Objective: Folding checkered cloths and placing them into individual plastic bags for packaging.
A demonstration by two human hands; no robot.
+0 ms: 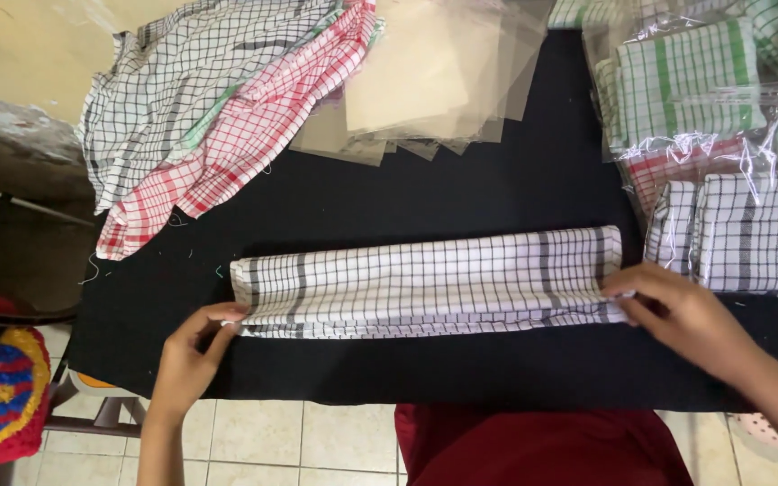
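Checked cloth point(425, 281), white with thin black lines and a few darker grey stripes, lies folded into a long narrow strip across the middle of the black table point(461, 193), running from left to right in front of the person. Its left end is pinched between the thumb and fingers of the left hand point(193, 349), which comes up from the near edge of the table and grips the lower left corner of the strip. Its right end is held by the right hand point(677, 310), whose fingers close narrowly on the lower right corner, with the fingertips lying flat on the fabric. Both hands hold the same strip, one at each end, and the strip rests flat on the table between them. At the far left, a heap of loose cloths point(209, 108) in black, red and green checks hangs partly over the table's edge. Beside it, at the far middle, sits a fanned stack of clear plastic bags point(434, 76). At the far right, close to the strip's right end, are folded cloths already packed in clear bags point(722, 153), in green, red and black checks. Below the table's near edge, pale floor tiles point(272, 441) show.
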